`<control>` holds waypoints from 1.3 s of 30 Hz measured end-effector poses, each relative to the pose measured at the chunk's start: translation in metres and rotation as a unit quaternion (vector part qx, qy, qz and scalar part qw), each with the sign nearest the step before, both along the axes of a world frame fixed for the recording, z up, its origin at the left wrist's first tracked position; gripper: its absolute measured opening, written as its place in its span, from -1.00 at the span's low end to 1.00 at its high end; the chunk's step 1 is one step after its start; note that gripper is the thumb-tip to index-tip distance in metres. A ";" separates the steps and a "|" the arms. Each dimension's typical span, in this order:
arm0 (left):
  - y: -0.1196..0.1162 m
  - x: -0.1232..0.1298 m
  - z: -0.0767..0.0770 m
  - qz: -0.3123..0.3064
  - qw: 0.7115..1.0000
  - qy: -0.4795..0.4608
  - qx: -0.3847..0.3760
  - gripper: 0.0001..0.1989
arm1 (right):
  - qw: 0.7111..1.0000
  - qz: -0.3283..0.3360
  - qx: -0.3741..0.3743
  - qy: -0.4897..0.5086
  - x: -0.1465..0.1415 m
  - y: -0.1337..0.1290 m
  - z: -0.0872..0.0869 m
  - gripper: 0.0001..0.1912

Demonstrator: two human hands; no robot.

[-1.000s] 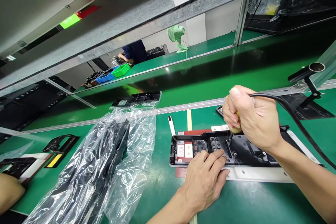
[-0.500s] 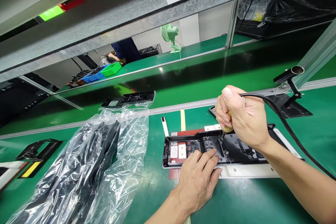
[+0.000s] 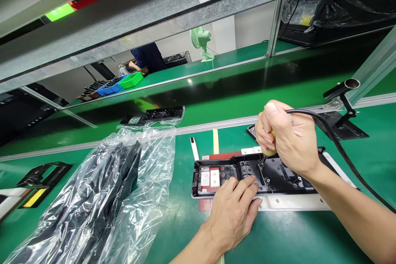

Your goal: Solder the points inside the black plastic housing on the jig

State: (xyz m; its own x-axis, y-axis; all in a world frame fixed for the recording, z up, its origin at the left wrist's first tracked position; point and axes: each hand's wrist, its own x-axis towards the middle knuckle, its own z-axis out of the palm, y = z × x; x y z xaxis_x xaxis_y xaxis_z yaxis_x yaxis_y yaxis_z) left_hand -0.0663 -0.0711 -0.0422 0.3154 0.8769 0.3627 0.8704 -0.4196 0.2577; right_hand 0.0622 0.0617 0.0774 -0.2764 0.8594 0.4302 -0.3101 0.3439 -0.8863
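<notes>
A long black plastic housing (image 3: 227, 163) lies open side up on a white and red fixture (image 3: 287, 201). My left hand (image 3: 235, 212) rests on its near edge, fingers spread and lying flat. Above the housing my right hand (image 3: 287, 138) is wrapped round a yellow-handled electric screwdriver (image 3: 268, 152), its black cable running off to the right. The tool points down into the middle of the housing; its tip is hard to make out there. A small black tray of screws (image 3: 251, 131) stands just behind, partly hidden by my right hand.
Black parts in clear plastic bags (image 3: 93, 202) lie at left, beside a black frame (image 3: 46, 177). Another black part (image 3: 163, 114) sits behind. A metal tube holder (image 3: 342, 90) stands at right. Beyond the bench are a green fan (image 3: 201, 41), bins (image 3: 131, 80) and a person.
The view has shifted very slightly. My right hand and the screwdriver have moved a little to the right; my left hand has stayed on the housing.
</notes>
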 end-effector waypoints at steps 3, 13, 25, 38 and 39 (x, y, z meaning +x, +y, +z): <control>0.001 0.000 -0.001 0.000 1.000 0.004 0.005 -0.72 | 1.000 -0.013 0.012 -0.007 0.000 0.001 -0.001 -0.48; 0.000 0.001 -0.001 0.000 1.000 0.008 0.003 -0.69 | 1.000 -0.010 0.016 -0.010 0.002 0.002 -0.002 -0.53; 0.000 0.001 -0.001 0.005 1.000 0.011 0.005 -0.69 | 1.000 -0.013 -0.001 -0.008 0.001 0.001 0.000 -0.53; 0.002 0.001 0.000 0.004 1.000 0.011 0.011 -0.69 | 1.000 -0.009 -0.006 -0.002 0.001 0.002 0.000 -0.54; 0.002 0.001 0.000 0.004 1.000 0.011 0.011 -0.69 | 1.000 -0.009 -0.006 -0.001 0.001 0.002 0.000 -0.54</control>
State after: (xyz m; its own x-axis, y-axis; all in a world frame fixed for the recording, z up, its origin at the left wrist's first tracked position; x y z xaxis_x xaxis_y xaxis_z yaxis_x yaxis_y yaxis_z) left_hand -0.0656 -0.0695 -0.0423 0.3174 0.8710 0.3750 0.8787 -0.4188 0.2290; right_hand 0.0632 0.0635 0.0777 -0.2622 0.8693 0.4191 -0.3016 0.3387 -0.8912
